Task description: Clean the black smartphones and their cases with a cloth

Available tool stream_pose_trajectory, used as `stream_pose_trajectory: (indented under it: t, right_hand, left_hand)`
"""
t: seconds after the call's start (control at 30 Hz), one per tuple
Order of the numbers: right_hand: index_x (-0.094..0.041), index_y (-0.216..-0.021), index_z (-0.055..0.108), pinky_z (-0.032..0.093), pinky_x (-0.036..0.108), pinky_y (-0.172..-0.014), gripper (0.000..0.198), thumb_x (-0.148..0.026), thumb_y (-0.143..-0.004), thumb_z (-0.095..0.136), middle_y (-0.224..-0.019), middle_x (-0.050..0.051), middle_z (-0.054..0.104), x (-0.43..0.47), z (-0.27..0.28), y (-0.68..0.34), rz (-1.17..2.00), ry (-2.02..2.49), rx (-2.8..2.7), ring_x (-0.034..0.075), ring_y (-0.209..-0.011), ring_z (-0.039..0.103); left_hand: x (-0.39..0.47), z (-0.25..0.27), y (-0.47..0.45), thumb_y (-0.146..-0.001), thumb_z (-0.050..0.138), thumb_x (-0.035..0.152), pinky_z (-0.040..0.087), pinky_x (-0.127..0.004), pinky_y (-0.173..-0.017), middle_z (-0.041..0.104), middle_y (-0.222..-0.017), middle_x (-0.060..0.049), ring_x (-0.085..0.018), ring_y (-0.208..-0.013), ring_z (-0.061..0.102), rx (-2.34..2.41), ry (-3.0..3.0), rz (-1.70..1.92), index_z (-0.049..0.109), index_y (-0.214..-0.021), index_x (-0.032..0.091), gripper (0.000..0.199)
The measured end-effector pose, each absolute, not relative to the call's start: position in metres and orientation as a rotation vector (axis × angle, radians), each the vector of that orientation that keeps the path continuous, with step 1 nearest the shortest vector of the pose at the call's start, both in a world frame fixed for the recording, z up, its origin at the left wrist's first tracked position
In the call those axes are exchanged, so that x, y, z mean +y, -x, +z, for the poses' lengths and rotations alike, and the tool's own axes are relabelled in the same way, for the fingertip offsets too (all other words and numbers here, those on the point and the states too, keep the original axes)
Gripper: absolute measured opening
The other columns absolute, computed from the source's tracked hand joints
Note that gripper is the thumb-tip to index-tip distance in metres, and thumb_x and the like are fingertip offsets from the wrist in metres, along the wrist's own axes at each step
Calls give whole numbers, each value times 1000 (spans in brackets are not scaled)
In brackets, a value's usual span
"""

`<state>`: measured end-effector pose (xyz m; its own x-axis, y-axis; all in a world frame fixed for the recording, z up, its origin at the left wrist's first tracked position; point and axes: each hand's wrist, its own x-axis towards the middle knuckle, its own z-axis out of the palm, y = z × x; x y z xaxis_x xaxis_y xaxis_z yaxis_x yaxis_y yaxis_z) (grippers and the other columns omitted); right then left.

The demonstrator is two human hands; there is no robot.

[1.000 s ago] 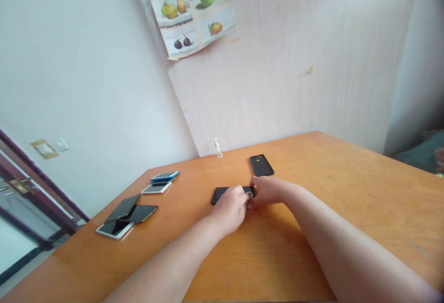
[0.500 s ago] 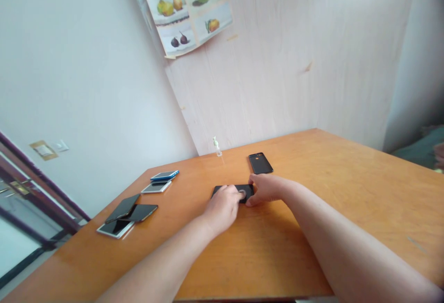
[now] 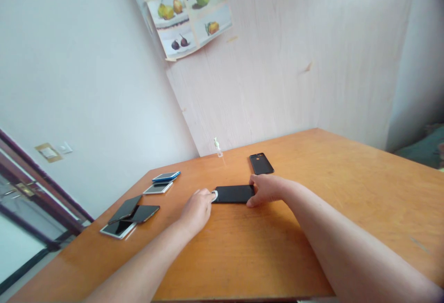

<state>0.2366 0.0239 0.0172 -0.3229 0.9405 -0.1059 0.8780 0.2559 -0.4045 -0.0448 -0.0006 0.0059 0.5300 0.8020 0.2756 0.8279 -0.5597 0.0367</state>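
On a wooden counter (image 3: 347, 164), a dark phone (image 3: 234, 194) lies flat, its three o'clock end gripped by the right hand (image 3: 266, 189), seemingly to keep it steady, while the left hand (image 3: 197, 208), fingers bunched, holds a small white pad (image 3: 214, 195) at its nine o'clock end.

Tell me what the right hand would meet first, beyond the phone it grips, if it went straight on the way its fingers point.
Going left along the phone, the right hand would probably meet the white pad at the phone's left end, then the left hand; exact heights are unclear.
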Motion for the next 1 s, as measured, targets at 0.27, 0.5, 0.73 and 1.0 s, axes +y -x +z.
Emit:
stream_pose_trajectory:
  t: [0.27, 0.5, 0.73, 1.0]
  right_hand:
    - [-24, -114, 58, 45, 33, -67, 81, -69, -49, 75, -107, 8, 67, 23, 18, -237, 601, 1743, -2361, 30, -93, 64]
    - [-24, -114, 58, 46, 33, -67, 82, -70, -49, 75, -106, 8, 67, 25, 17, -238, 597, 1735, -2366, 30, -92, 64]
    - [-24, -115, 59, 46, 33, -69, 81, -69, -49, 76, -110, 9, 67, 22, 21, -236, 588, 1759, -2365, 30, -94, 64]
    - [-24, -116, 59, 46, 33, -69, 82, -70, -49, 75, -108, 8, 67, 22, 20, -236, 577, 1761, -2361, 30, -95, 64]
  left_hand:
    - [35, 7, 25, -83, 44, 5, 41, -26, -69, 61, -80, -6, -17, -77, 57, -1464, 2665, -372, 65, -78, 17, 26]
    - [7, 8, 27, -86, 44, 8, 44, -29, -79, 65, -91, -7, -19, -87, 59, -1376, 2731, -344, 67, -89, 18, 25]
    - [-8, 10, 18, -95, 41, 24, 46, -36, -95, 67, -111, -11, -22, -104, 60, -1236, 2769, -454, 68, -105, 19, 29]
    - [12, 7, 7, -93, 45, 24, 48, -32, -85, 69, -96, -8, -20, -92, 63, -1250, 2757, -468, 70, -89, 20, 25]
